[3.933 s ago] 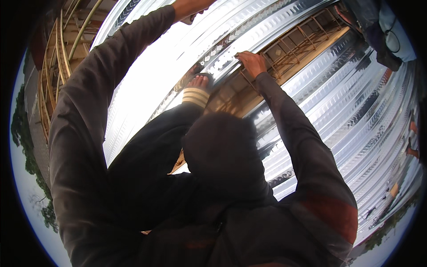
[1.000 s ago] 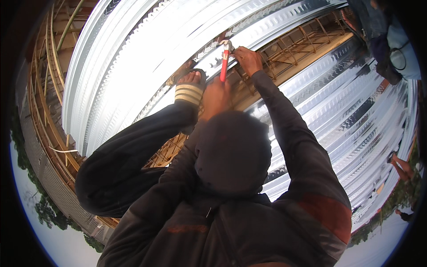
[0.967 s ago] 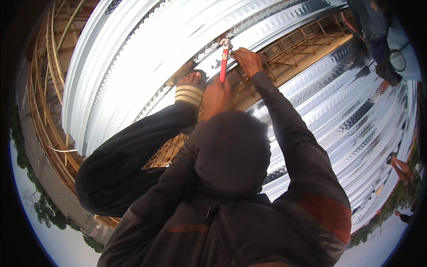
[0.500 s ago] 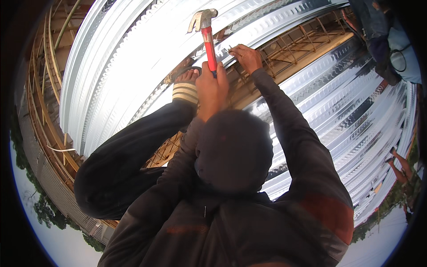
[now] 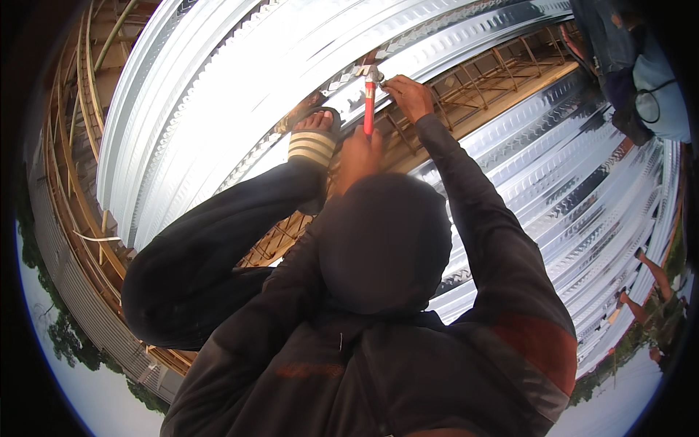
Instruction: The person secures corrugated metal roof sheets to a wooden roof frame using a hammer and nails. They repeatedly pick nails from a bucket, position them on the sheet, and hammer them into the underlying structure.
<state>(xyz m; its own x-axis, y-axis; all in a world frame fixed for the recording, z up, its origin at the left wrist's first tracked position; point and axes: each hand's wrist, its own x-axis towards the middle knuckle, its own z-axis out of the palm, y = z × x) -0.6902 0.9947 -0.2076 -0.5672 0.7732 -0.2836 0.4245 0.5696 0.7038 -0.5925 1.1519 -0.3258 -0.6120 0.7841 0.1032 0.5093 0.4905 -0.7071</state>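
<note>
My left grip (image 5: pixel 362 155) wrapped the hammer (image 5: pixel 369 109); at its three o'clock, my right grip (image 5: pixel 411 98) pinched something indistinct, risking a glancing blow.

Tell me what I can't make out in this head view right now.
All in the head view:
Small piece in the right hand: too small, partly covered by the fingers, so its kind can't be told.
Lower end of the hammer: hidden in the left hand.
Part of the left forearm: behind the dark head covering.
Surface of the metal sheet: washed out by glare.
Co-worker at upper right: cut off by the fisheye rim.
</note>
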